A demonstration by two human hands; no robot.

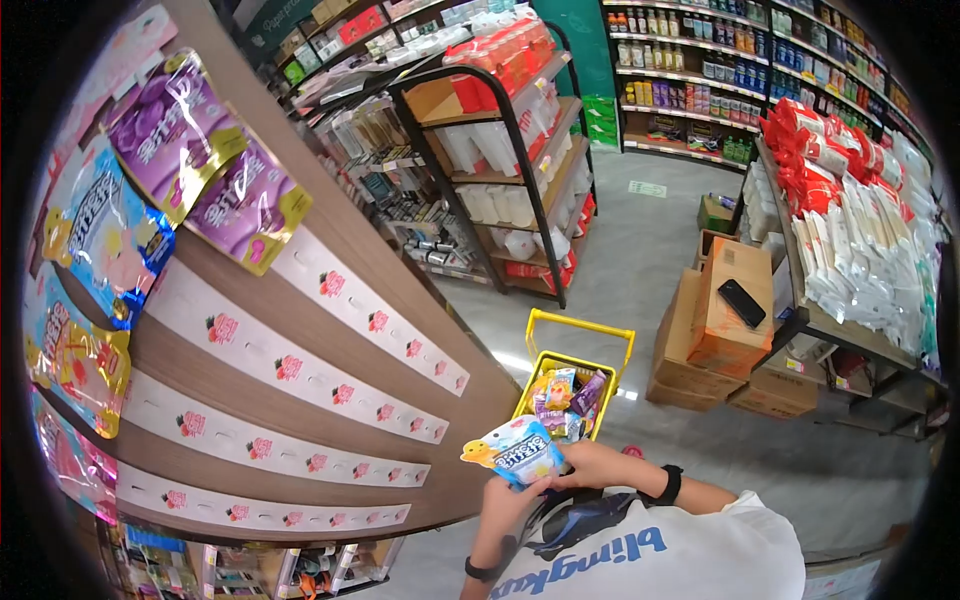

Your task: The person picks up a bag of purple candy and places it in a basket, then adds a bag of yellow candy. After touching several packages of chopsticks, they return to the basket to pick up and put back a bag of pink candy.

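Both hands are holding one light blue snack packet (517,449) low in front of the body, just above the yellow basket (583,362) standing on the floor. The left hand (508,500) is gripping the packet's lower edge from underneath, and the right hand (590,466) is clasping its right side; each grip is closed on the packet, though the fingertips are partly hidden behind it, so how tightly is hard to say.

Judging from how things lie, the stocking is well under way but far from finished. Purple packets (205,160) and blue packets (110,235) are already hanging at the upper left of the wooden display panel (330,350), while most of its white peg strips (290,370) are sitting bare. The basket is holding a heap of mixed packets, so plenty seems left to hang.

Around the person, stacked cardboard boxes (715,345) are standing to the right with a dark phone (742,303) lying on top. A black rack (510,170) of goods is standing across the aisle. The basket itself is sitting close to the feet.
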